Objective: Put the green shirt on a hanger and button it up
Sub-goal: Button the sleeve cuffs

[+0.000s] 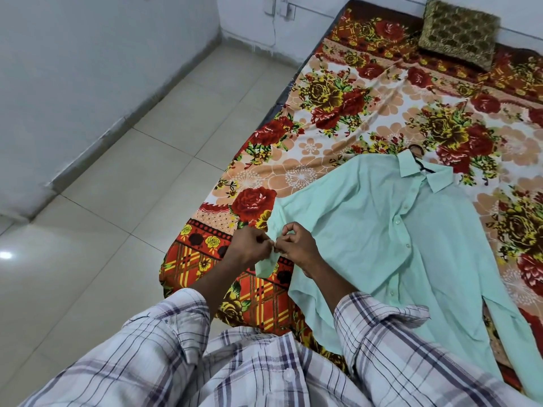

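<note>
Head view is looking down on a green shirt [382, 230] lying flat, front up, on a flowered bedsheet [338, 113]. Both hands are meeting at the cuff [269, 261] of the sleeve nearest the edge of the bed. The left hand [249, 245] is pinching the cuff's edge between thumb and fingertips, and the right hand [296, 245] is pinching it from the other side, so the two sets of fingertips are almost touching. Whatever sits between the fingertips, a button or a buttonhole, is too small and too covered to make out. The right hand's other fingers are curling up above the pinch, and the cuff is hanging down just below it.

Beyond the fingers, the shirt's front is lying closed with a row of buttons [398, 221] running toward the collar [423, 168]; whether each one is fastened cannot be told. Only the dark hook of a hanger [417, 151] is showing past the collar, the rest being hidden inside the shirt. The far sleeve is running off the bottom right of the frame. Plaid sleeves [382, 333] are covering both forearms and hiding the shirt's near hem. A brown patterned pillow [458, 30] is lying far beyond the fingers, and tiled floor [117, 186] is filling the left side.
</note>
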